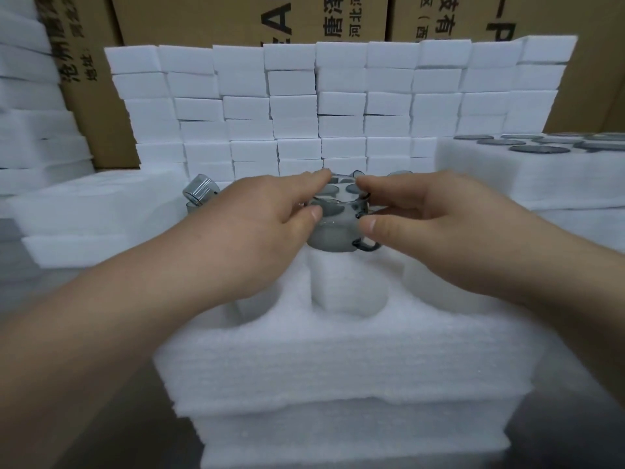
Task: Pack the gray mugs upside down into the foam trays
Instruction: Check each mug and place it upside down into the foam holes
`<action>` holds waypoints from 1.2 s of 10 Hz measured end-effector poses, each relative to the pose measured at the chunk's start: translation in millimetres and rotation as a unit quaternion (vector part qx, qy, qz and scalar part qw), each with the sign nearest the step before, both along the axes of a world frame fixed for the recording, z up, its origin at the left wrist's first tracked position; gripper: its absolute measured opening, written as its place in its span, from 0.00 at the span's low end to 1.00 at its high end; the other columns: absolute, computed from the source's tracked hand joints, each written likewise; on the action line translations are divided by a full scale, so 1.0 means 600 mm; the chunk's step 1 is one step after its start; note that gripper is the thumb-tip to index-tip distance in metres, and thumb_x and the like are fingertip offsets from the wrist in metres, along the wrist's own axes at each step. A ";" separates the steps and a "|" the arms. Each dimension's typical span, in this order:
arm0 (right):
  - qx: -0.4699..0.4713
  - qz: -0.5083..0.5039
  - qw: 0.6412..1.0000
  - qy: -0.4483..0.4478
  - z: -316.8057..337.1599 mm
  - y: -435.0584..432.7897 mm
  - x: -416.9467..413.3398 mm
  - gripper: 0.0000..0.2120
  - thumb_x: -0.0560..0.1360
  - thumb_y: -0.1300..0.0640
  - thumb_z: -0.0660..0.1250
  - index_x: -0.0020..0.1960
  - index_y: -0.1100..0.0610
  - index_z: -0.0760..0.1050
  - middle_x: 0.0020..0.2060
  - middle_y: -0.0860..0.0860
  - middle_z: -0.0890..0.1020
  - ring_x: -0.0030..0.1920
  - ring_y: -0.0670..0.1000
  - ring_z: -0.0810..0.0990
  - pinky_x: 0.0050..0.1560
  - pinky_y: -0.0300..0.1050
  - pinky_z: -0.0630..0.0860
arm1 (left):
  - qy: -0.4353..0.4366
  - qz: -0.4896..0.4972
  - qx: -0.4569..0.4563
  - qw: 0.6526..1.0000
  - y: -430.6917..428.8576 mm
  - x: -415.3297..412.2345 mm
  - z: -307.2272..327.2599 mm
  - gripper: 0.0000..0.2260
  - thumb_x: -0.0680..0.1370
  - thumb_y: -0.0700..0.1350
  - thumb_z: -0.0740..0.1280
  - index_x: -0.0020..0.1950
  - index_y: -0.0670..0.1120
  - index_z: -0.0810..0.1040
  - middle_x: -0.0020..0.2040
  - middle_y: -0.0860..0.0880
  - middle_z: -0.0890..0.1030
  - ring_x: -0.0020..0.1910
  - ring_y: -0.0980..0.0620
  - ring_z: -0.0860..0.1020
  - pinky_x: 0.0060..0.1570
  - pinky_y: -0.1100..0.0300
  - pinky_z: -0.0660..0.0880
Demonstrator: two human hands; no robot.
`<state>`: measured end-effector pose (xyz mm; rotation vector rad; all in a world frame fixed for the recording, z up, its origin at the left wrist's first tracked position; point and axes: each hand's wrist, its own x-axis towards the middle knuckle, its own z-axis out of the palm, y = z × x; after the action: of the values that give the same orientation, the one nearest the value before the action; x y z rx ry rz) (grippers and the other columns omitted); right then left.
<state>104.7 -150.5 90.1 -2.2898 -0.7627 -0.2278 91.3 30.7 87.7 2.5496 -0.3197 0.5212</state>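
the light is even, soft and fairly bright, apparently from overhead. the white foam tray and the stacked foam blocks are close to washed out, with most of their surface texture lost. shadows are faint: soft grey inside the tray's round pockets and a darker band under its front edge. the gray mug, pinched between the left hand and the right hand, carries small white glints, and a second mug at the left shows bright streaks. the whole frame is slightly soft, and blurrier toward the edges. wide-angle distortion bows the cardboard boxes and leans the block stacks outward.
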 end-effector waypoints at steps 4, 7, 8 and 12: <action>-0.093 -0.023 0.994 -0.047 -0.002 0.007 0.000 0.34 0.62 0.37 0.56 0.69 0.41 0.66 0.69 0.35 0.66 0.66 0.34 0.61 0.63 0.32 0.57 | 0.080 0.009 0.158 0.984 -0.004 -0.023 0.015 0.30 0.66 0.61 0.49 0.68 0.62 0.66 0.72 0.59 0.65 0.68 0.55 0.66 0.65 0.59 0.64; -0.154 -0.033 0.987 -0.034 0.000 0.008 -0.010 0.33 0.63 0.34 0.52 0.66 0.40 0.68 0.61 0.40 0.76 0.62 0.41 0.71 0.62 0.47 0.69 | 0.161 -0.073 0.199 0.964 0.005 -0.026 0.017 0.34 0.66 0.63 0.48 0.72 0.65 0.47 0.70 0.75 0.47 0.71 0.63 0.57 0.68 0.64 0.58; -0.199 -0.035 0.979 -0.020 0.000 0.009 -0.011 0.36 0.62 0.33 0.50 0.69 0.41 0.66 0.66 0.37 0.71 0.67 0.41 0.67 0.67 0.46 0.66 | 0.191 -0.063 0.201 0.959 0.003 -0.023 0.013 0.36 0.65 0.64 0.48 0.74 0.65 0.44 0.66 0.74 0.39 0.73 0.66 0.47 0.73 0.62 0.49; -0.214 -0.027 0.976 0.027 -0.001 0.008 -0.010 0.39 0.61 0.30 0.48 0.70 0.41 0.64 0.68 0.35 0.66 0.68 0.39 0.63 0.64 0.37 0.62 | 0.192 -0.122 0.098 0.969 0.012 -0.013 0.015 0.10 0.69 0.66 0.51 0.48 0.73 0.67 0.61 0.72 0.68 0.57 0.78 0.61 0.52 0.86 0.53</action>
<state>98.5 -145.5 89.3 -2.7109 -0.7811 -0.0233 83.5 37.9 96.5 2.6743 -0.5520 -0.1041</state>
